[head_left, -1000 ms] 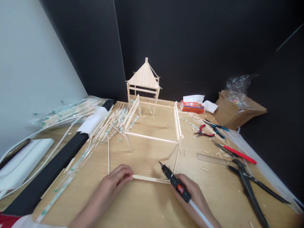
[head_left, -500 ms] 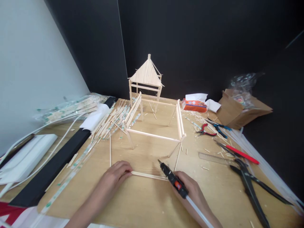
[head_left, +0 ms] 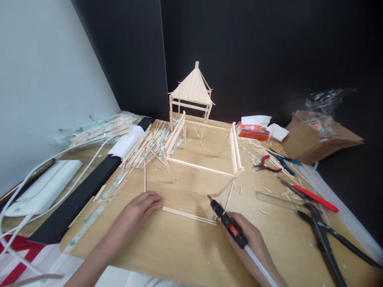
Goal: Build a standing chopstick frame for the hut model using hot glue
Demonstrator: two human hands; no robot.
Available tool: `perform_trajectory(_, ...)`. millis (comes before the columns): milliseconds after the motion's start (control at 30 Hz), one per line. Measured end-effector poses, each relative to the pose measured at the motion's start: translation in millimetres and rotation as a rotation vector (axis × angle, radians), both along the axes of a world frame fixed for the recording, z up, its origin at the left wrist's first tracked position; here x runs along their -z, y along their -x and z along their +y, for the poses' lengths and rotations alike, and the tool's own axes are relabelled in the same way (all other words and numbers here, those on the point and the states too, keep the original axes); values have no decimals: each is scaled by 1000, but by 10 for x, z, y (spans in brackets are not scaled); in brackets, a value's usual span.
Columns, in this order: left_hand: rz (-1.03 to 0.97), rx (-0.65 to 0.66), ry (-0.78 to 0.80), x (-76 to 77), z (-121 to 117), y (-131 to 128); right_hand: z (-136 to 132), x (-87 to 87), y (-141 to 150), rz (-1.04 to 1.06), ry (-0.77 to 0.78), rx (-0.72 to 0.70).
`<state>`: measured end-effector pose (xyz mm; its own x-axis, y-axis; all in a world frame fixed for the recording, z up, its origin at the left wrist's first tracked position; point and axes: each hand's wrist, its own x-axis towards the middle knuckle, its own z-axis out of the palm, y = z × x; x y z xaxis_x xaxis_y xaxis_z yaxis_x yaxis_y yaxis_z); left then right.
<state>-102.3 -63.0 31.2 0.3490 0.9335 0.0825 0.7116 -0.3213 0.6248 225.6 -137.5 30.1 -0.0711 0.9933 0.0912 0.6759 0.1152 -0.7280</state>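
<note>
My right hand (head_left: 243,239) is wrapped round a black hot glue gun (head_left: 229,223), its nozzle pointing up and to the left above the table. A white glue stick trails from the gun's rear end. Just left of the gun, two thin wooden sticks (head_left: 190,215) lie side by side on the table. My left hand (head_left: 143,207) rests beside their left end, fingers stretched out and apart from the sticks. Beyond both hands stands an open frame of wooden sticks (head_left: 200,167) on legs. Behind it is a stick hut model (head_left: 193,89) with a pointed slatted roof.
Loose sticks (head_left: 148,147) and bagged sticks (head_left: 101,129) lie at left, near a white power strip (head_left: 44,187) with cables. On the right are red pliers (head_left: 265,164), large black pliers (head_left: 321,235), a ruler (head_left: 278,200), an orange tissue pack (head_left: 253,132) and a paper bag (head_left: 323,139).
My left hand has let go of the paired sticks and drawn slightly left. The glue gun stays in my right hand. The whole view has shifted, so things appear farther right.
</note>
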Motion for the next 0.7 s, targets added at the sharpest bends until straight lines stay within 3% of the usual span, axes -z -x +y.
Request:
perform_trajectory(133,68,-255,-22,-8,118,136,-42,-47,-50,-17,-15,53)
perform_trajectory(267,244,-443,90,35,247,175,-118,-35,-68,7,-43,154)
perform_trajectory(433,393,-465,162,64,286,163,-197,38,-173,2,-39,204)
perform_trajectory(700,524,-465,230,-95,191,286,-299,132,-588,15,138,333)
